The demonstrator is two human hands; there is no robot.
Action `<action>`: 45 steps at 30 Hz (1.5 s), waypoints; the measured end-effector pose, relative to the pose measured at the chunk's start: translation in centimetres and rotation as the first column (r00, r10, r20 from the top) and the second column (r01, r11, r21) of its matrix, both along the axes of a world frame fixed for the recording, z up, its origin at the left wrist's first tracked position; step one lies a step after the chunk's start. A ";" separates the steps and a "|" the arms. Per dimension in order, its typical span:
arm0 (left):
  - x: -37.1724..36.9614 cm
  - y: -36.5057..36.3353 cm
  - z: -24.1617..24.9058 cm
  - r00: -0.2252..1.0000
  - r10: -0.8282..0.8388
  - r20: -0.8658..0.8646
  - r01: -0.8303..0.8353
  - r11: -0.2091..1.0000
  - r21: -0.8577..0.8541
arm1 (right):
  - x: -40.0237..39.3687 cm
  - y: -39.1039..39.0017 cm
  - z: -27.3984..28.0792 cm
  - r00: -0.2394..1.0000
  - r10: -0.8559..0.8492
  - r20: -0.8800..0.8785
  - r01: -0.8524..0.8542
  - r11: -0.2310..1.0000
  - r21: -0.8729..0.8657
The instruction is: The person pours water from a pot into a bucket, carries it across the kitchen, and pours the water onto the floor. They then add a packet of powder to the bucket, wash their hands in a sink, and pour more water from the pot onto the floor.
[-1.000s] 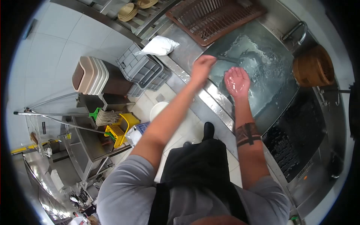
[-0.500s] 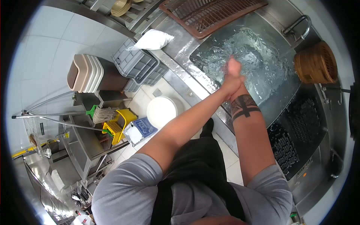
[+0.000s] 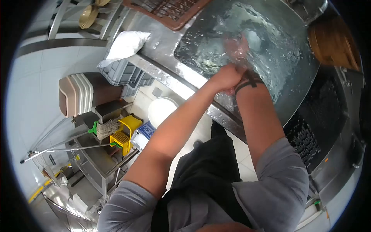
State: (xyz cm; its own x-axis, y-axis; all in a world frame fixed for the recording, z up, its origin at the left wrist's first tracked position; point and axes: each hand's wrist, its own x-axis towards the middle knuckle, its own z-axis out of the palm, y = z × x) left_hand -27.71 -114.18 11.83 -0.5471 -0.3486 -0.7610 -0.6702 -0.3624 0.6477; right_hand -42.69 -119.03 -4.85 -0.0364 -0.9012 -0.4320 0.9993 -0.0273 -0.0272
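Note:
Water churns in a steel sink (image 3: 184, 66). My right hand (image 3: 236, 45) is under the surface, and ripples blur its fingers too much to read. A dark tattoo (image 3: 250, 80) bands the right forearm close to the waterline. Wrapped around that arm, beside the tattoo, is my left hand (image 3: 228, 76), its fingers closed at the sink's near side. No object shows in either hand, though the water hides much of the right one.
A brown plastic rack (image 3: 170, 15) lies beyond the sink, with a white bag (image 3: 127, 44) to its left. A bamboo steamer (image 3: 333, 42) and a black textured mat (image 3: 309, 123) are at right. On the floor stand a white bucket (image 3: 161, 110) and a yellow mop wringer (image 3: 126, 133).
My right hand has gone from above the water to under it. My left hand has shifted along the right arm toward the tattoo. The view has tilted slightly.

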 end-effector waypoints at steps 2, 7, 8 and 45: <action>0.5 0.0 -1.3 0.978 -0.188 -0.096 0.101 0.816 -0.569 | -0.8 1.3 -0.9 0.951 0.018 -0.308 0.003 0.998 0.066; -0.3 0.2 -2.1 0.999 -0.054 -0.006 0.038 0.772 -0.635 | -1.8 0.0 -1.9 0.029 0.230 -0.973 0.098 0.968 0.231; -0.3 0.4 -1.6 0.997 0.017 0.079 0.040 0.740 -0.671 | -2.4 -1.6 -5.4 -0.109 0.081 -0.991 0.203 0.977 0.057; -6.0 1.9 -5.6 0.883 -0.434 -0.175 0.333 0.845 -0.418 | -4.2 11.0 7.3 -0.346 0.455 -0.820 0.668 0.733 0.125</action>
